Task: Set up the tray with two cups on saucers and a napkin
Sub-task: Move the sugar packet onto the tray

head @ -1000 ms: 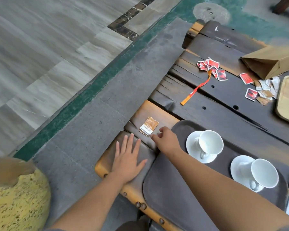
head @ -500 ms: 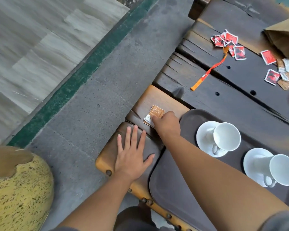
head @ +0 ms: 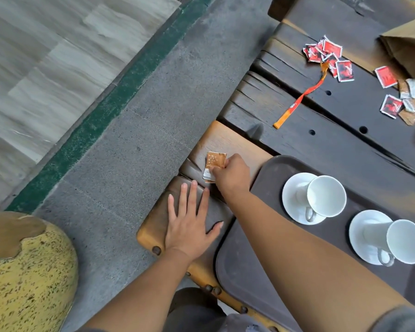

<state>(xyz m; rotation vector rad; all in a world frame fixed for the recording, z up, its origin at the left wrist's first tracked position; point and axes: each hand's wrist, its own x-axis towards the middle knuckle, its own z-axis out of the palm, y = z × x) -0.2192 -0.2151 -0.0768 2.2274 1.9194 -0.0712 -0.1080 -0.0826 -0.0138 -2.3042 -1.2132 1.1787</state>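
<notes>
- A dark brown tray (head: 249, 271) is seen at the near right of a weathered wooden table (head: 333, 144).
- 2 white cups are already set on the tray, each on its own white saucer: 1 cup (head: 326, 196) on the left saucer (head: 291, 195), and the other cup (head: 404, 240) on the right saucer (head: 362, 226), nearer the viewer.
- No napkin is seen on the tray, so that part is judged to be left.
- The right hand (head: 231, 174) is reached across the tray's far left corner, its fingers curled and pinching a small orange packet (head: 215, 161) that lies on the table just left of the tray.
- The left hand (head: 189, 224) is laid flat on the table's near left corner, fingers spread wide, with nothing held.
- Far across the table, scattered red packets (head: 326, 51), an orange strip (head: 297, 104) and a brown paper bag (head: 407, 46) are seen, well apart from the tray.
</notes>
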